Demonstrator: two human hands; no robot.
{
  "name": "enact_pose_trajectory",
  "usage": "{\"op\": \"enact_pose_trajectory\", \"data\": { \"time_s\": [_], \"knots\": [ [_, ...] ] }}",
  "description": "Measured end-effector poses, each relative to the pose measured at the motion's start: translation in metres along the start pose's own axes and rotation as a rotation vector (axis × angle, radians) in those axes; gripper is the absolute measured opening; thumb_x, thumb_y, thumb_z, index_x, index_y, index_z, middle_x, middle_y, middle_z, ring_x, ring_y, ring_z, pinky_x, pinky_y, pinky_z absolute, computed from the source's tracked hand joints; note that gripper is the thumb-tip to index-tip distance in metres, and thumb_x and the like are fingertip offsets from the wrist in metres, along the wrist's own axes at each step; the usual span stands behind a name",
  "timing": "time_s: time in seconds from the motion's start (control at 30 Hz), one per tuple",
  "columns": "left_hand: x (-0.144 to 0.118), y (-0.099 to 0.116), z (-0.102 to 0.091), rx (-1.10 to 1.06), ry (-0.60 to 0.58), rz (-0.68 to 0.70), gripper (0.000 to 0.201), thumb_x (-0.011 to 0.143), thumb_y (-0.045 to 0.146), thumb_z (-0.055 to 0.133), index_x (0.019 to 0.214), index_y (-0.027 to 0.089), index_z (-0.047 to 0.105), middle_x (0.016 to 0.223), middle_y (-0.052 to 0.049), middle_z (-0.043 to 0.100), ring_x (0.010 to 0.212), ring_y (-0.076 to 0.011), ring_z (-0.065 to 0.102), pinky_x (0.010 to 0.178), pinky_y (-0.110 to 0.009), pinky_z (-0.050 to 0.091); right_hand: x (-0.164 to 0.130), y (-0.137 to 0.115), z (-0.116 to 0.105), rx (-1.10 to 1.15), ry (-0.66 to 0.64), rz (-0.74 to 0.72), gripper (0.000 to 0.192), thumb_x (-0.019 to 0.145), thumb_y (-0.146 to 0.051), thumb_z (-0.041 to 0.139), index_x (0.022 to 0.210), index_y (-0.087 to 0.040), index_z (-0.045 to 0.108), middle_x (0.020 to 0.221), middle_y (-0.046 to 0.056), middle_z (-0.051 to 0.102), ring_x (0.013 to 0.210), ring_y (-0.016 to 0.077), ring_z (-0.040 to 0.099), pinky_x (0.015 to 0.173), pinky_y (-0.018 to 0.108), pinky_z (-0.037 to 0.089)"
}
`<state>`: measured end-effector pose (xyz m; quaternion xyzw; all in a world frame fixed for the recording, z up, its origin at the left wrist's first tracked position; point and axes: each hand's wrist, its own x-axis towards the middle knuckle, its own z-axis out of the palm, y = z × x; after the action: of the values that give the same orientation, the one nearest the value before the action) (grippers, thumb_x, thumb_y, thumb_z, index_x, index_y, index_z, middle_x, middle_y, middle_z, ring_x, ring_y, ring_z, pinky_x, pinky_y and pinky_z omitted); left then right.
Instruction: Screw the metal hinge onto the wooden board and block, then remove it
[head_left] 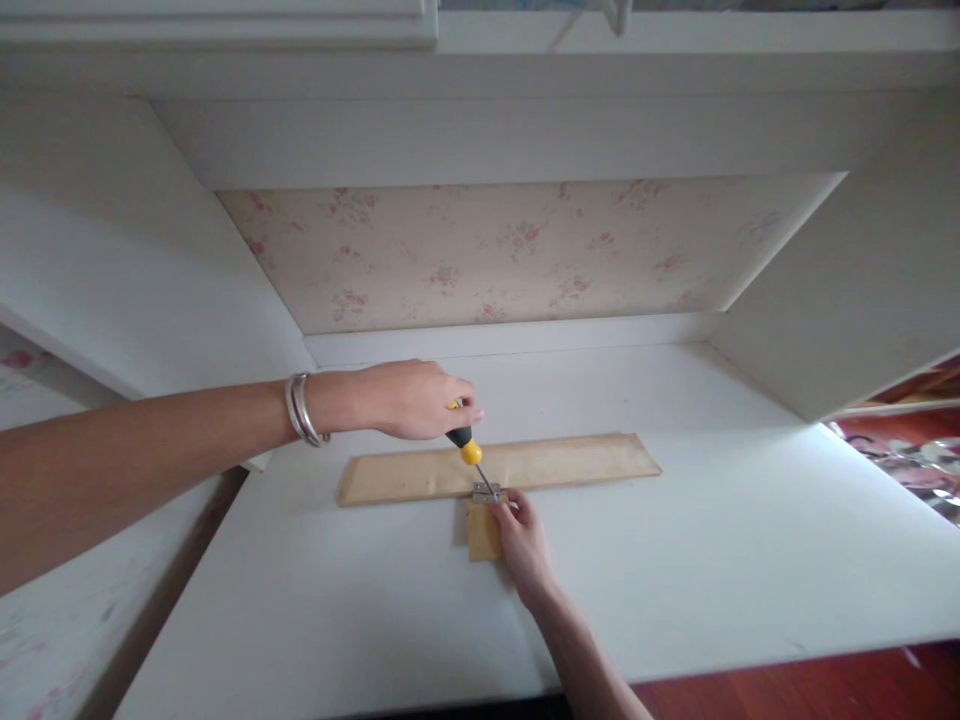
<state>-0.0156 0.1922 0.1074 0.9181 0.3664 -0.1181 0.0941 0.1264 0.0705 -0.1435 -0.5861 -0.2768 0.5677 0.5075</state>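
Observation:
My left hand (420, 398), with silver bangles at the wrist, is closed around the handle of a black-and-yellow screwdriver (471, 452). The screwdriver slants down, and its tip meets a small metal hinge (486, 492). This hinge sits where a long, thin wooden board (570, 462) joins a small wooden block (484, 532). From the front, my right hand (526, 545) pinches the right side of the block beside the hinge, thumb and fingers near the screwdriver tip. Whether a screw is under the tip is too small to tell.
The board and block lie on a white desk top (712, 560), its front edge above a red floor (810, 685). White side panels (840, 270) rise left and right. Behind is a floral-papered wall (487, 250), with a white shelf (510, 75) overhead.

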Motion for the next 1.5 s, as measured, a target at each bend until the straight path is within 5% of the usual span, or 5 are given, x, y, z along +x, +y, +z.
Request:
{"op": "enact_pose_trajectory", "data": {
  "time_s": [0.2,0.4,0.6,0.8,1.5],
  "knots": [
    [-0.006,0.0,0.001,-0.031,0.033,0.217,0.03,0.075,0.039,0.06,0.102,0.025,0.063,0.099,-0.002,0.065,0.089,-0.0175,0.058,0.072,-0.024,0.037,0.001,0.002,0.0,0.027,0.001,0.006,0.031,0.073,-0.043,0.06,0.09,-0.018,0.057,0.068,0.001,0.061,0.059,0.0137,0.054,0.053,0.023,0.039],
    [-0.007,-0.002,0.003,-0.012,0.05,0.005,0.042,0.082,0.059,0.044,0.099,0.027,0.064,0.079,-0.002,0.066,0.069,-0.0185,0.058,0.059,-0.027,0.035,0.0,0.001,0.0,0.037,-0.005,0.012,0.03,0.073,-0.042,0.06,0.091,-0.018,0.057,0.07,0.001,0.062,0.058,0.0137,0.055,0.054,0.023,0.04],
    [-0.01,-0.001,0.002,-0.042,0.056,0.221,0.031,0.075,0.035,0.06,0.105,0.024,0.061,0.104,-0.003,0.064,0.092,-0.0182,0.058,0.076,-0.025,0.038,0.0,0.0,0.0,0.052,-0.02,0.002,0.03,0.073,-0.042,0.06,0.089,-0.018,0.057,0.069,0.0,0.062,0.058,0.0135,0.055,0.054,0.023,0.04],
    [-0.009,-0.002,0.003,-0.005,0.04,-0.017,0.047,0.081,0.06,0.044,0.107,0.025,0.062,0.081,-0.004,0.067,0.071,-0.0189,0.06,0.062,-0.027,0.037,-0.001,0.0,0.0,0.028,0.004,0.001,0.031,0.072,-0.043,0.06,0.091,-0.018,0.058,0.075,0.003,0.064,0.064,0.0157,0.058,0.057,0.024,0.041],
    [-0.011,0.001,-0.002,-0.02,0.068,0.107,0.036,0.074,0.043,0.06,0.105,0.025,0.062,0.091,-0.002,0.066,0.08,-0.0171,0.059,0.064,-0.024,0.036,0.0,0.005,-0.001,0.041,-0.002,-0.049,0.027,0.076,-0.041,0.058,0.089,-0.017,0.06,0.074,0.001,0.06,0.069,0.0149,0.054,0.059,0.024,0.039]
  ]
}}
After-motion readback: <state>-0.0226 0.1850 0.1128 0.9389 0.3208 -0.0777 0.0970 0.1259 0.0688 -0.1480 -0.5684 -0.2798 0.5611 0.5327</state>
